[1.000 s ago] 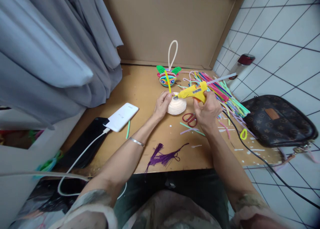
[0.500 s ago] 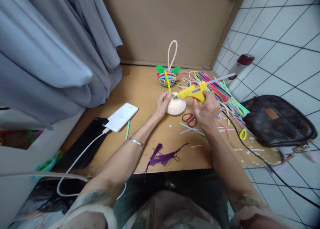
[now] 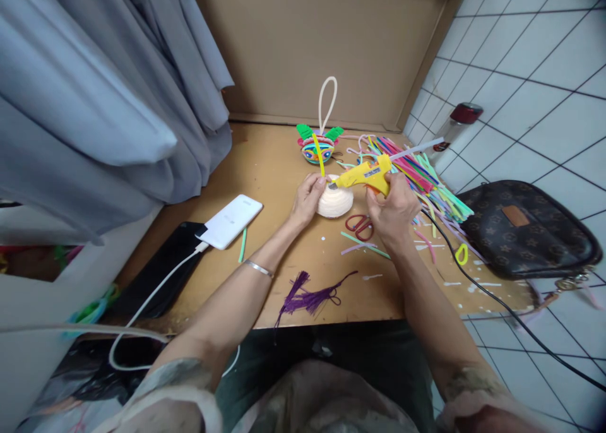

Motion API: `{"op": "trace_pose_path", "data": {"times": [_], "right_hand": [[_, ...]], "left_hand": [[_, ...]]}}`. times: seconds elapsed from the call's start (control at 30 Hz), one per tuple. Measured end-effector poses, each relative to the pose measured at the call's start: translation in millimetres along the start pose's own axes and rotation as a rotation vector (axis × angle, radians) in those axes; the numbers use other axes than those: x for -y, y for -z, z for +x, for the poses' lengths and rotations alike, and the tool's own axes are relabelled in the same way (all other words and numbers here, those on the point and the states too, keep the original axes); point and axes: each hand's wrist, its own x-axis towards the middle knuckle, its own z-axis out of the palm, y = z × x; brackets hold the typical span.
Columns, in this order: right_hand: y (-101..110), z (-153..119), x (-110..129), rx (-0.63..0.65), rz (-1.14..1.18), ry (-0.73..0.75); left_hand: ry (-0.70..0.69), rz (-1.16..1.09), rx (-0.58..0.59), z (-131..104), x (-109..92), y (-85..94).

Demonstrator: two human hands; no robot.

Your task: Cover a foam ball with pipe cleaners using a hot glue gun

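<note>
My left hand (image 3: 308, 196) is closed at the left side of a cream-coloured round piece (image 3: 336, 202), with a yellow strip (image 3: 319, 155) rising from its fingertips. My right hand (image 3: 392, 206) is wrapped round the handle of a yellow glue gun (image 3: 367, 174). The gun's nozzle points left and is at the top of the round piece, close to my left fingertips. A clear glue stick (image 3: 416, 149) sticks out of the gun's back. Behind stands a colourful animal-like ornament (image 3: 318, 150) with green ears and a white loop.
Red-handled scissors (image 3: 360, 226) and purple tassels (image 3: 310, 300) lie nearer me. Coloured pipe cleaners (image 3: 421, 174), a bottle (image 3: 452, 130) and a brown bag (image 3: 528, 231) are right. A white power bank (image 3: 230, 221) and black phone (image 3: 163, 272) lie left. The gun's cord (image 3: 492, 300) trails right.
</note>
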Motion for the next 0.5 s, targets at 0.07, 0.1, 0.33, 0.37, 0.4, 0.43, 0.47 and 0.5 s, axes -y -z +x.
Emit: {"op": "trace_pose_path", "data": {"times": [0.07, 0.1, 0.33, 0.37, 0.4, 0.43, 0.47, 0.5], "right_hand": [[-0.6, -0.2, -0.4, -0.003, 0.004, -0.012], [-0.8, -0.3, -0.6, -0.005, 0.007, -0.018], [-2.1, -1.7, -1.4, 0.003, 0.041, -0.061], [-2.3, -1.8, -1.4, 0.004, 0.05, -0.065], [-2.4, -2.0, -1.4, 0.007, 0.059, -0.07], [-2.5, -2.1, -1.4, 0.014, 0.068, -0.077], [-2.6, -2.1, -1.4, 0.022, 0.074, -0.087], [-2.5, -2.0, -1.4, 0.03, 0.077, -0.099]], "left_hand": [[0.007, 0.006, 0.003, -0.3, -0.7, 0.3], [0.008, 0.007, 0.006, -0.3, -0.9, 0.4], [-0.009, -0.014, 0.006, 0.2, 0.6, 0.2], [-0.007, -0.011, 0.008, 0.3, 0.9, 0.2], [-0.003, -0.007, 0.011, 0.3, 1.2, 0.2], [0.001, -0.002, 0.015, 0.3, 1.5, 0.2], [0.006, 0.003, 0.016, 0.3, 1.9, 0.2], [0.009, 0.006, 0.017, 0.4, 2.2, 0.3]]}}
